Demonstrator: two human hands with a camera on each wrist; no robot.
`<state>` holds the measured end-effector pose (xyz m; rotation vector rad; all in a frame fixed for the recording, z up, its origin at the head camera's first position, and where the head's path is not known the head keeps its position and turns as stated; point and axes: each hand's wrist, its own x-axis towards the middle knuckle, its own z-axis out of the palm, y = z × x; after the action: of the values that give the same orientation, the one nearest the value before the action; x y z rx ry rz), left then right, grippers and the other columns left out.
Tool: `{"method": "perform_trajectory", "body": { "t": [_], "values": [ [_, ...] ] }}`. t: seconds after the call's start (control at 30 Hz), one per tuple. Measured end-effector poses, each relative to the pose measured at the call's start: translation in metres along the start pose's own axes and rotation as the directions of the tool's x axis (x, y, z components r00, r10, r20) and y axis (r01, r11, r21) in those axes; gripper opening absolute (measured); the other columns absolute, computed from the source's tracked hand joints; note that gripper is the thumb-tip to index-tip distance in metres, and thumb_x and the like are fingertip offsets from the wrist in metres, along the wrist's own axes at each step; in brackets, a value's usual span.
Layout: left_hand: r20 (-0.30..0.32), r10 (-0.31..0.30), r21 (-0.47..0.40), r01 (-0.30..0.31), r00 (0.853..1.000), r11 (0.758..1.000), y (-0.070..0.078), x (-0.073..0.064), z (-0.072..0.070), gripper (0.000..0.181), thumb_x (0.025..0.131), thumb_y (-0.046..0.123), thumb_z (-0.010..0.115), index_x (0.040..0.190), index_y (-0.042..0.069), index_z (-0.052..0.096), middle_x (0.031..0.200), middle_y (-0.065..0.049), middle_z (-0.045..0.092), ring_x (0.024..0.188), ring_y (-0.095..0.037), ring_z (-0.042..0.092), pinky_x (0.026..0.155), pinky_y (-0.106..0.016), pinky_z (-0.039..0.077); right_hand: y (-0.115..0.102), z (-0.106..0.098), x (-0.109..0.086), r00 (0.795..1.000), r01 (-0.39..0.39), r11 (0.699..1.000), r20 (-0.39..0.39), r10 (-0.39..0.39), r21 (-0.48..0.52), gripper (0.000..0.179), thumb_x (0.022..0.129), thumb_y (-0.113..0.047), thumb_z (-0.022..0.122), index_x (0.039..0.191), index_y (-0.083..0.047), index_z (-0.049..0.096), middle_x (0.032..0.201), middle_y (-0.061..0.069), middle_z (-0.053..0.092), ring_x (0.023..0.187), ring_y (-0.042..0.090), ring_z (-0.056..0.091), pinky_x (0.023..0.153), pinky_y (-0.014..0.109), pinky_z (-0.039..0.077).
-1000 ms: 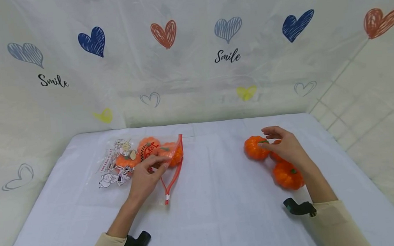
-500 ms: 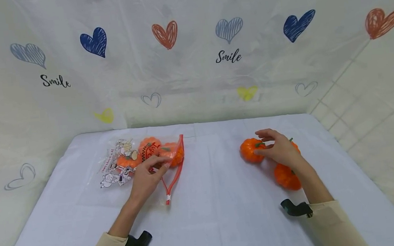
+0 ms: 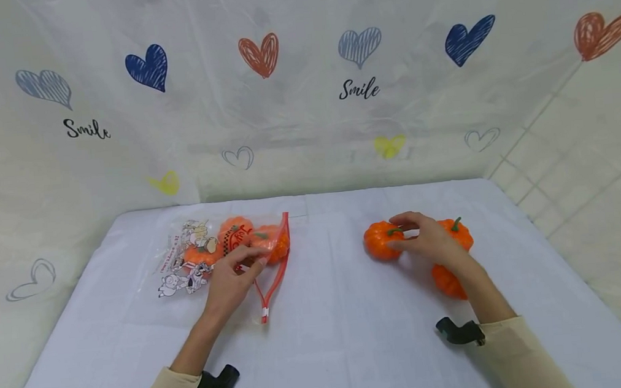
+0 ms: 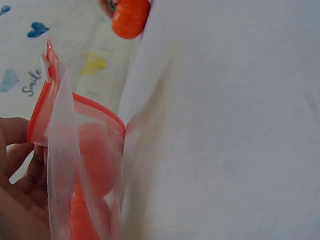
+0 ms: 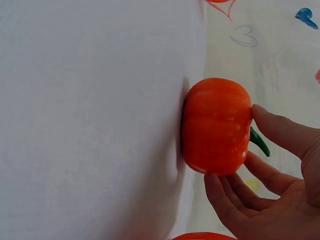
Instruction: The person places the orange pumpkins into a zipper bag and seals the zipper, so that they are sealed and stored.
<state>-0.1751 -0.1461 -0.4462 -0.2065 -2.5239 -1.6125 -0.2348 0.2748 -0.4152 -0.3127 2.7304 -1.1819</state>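
A: What does the head view give you for the hands?

B: The left hand (image 3: 229, 282) pinches a clear printed bag (image 3: 197, 233) at its mouth. The right hand (image 3: 433, 242) grips an orange pumpkin (image 3: 380, 241) well to the right of that bag, on or just above the white-covered counter (image 3: 324, 347); I can't tell which

A: And inside the bag?

B: From above, three bagged pumpkins (image 3: 234, 226) show through the plastic. The left wrist view makes out only two of them, but it catches the mouth from the side, with the red zip strips (image 4: 102, 110) standing apart (from above they form a narrow V, meeting at a white slider (image 3: 265, 312))

A: Does the right wrist view add anything?

B: The grip itself: thumb against the pumpkin on one side of the green stem (image 5: 259, 142), fingers on the other, the stem pointing towards the palm

A: Any pumpkins outside the bag besides that one?

B: Two, beside the right hand and forearm (image 3: 488, 292). The farther pumpkin (image 3: 460, 233) shows its stem; the nearer pumpkin (image 3: 447, 282) is partly hidden by the forearm
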Motion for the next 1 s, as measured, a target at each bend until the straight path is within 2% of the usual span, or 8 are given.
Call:
{"method": "perform_trajectory", "body": {
  "t": [0.2, 0.5, 0.8, 1.0],
  "values": [
    [0.005, 0.0, -0.001, 0.0, 1.0, 1.0, 0.0, -0.001, 0.0, 0.021, 0.099, 0.025, 0.071, 0.119, 0.022, 0.078, 0.108, -0.003, 0.071, 0.101, -0.02, 0.057, 0.08, -0.019, 0.051, -0.007, 0.009, 0.0, 0.999, 0.019, 1.0, 0.041, -0.019, -0.004, 0.059, 0.094, -0.033, 0.079, 0.142, -0.007, 0.058, 0.144, 0.018, 0.061, 0.133, 0.042, 0.058, 0.109, 0.055, 0.052],
    [0.008, -0.013, -0.002, 0.013, 1.0, 1.0, 0.002, -0.001, 0.0, 0.021, 0.099, 0.025, 0.071, 0.119, 0.022, 0.078, 0.109, -0.003, 0.071, 0.101, -0.02, 0.058, 0.08, -0.02, 0.051, -0.014, 0.013, -0.004, 0.991, -0.004, 0.998, 0.13, -0.005, 0.066, 0.064, 0.091, -0.036, 0.081, 0.145, -0.016, 0.054, 0.148, 0.017, 0.057, 0.135, 0.043, 0.057, 0.109, 0.057, 0.05],
    [0.004, -0.009, 0.004, 0.009, 1.0, 1.0, 0.002, -0.001, 0.0, 0.021, 0.099, 0.026, 0.071, 0.119, 0.022, 0.078, 0.108, -0.003, 0.071, 0.102, -0.02, 0.056, 0.08, -0.019, 0.051, -0.014, 0.016, -0.004, 0.987, 0.006, 0.995, 0.158, -0.022, 0.097, 0.067, 0.089, -0.024, 0.083, 0.147, -0.017, 0.051, 0.15, 0.018, 0.056, 0.135, 0.042, 0.057, 0.111, 0.056, 0.05],
    [0.001, -0.007, 0.01, 0.007, 1.0, 1.0, 0.002, 0.0, 0.0, 0.022, 0.099, 0.026, 0.072, 0.12, 0.022, 0.078, 0.111, -0.003, 0.072, 0.102, -0.02, 0.057, 0.08, -0.018, 0.051, -0.017, 0.02, -0.001, 0.984, 0.046, 0.993, 0.168, -0.064, 0.11, 0.064, 0.091, -0.018, 0.081, 0.148, -0.017, 0.051, 0.152, 0.018, 0.054, 0.136, 0.043, 0.057, 0.112, 0.058, 0.048]
  ]
}}
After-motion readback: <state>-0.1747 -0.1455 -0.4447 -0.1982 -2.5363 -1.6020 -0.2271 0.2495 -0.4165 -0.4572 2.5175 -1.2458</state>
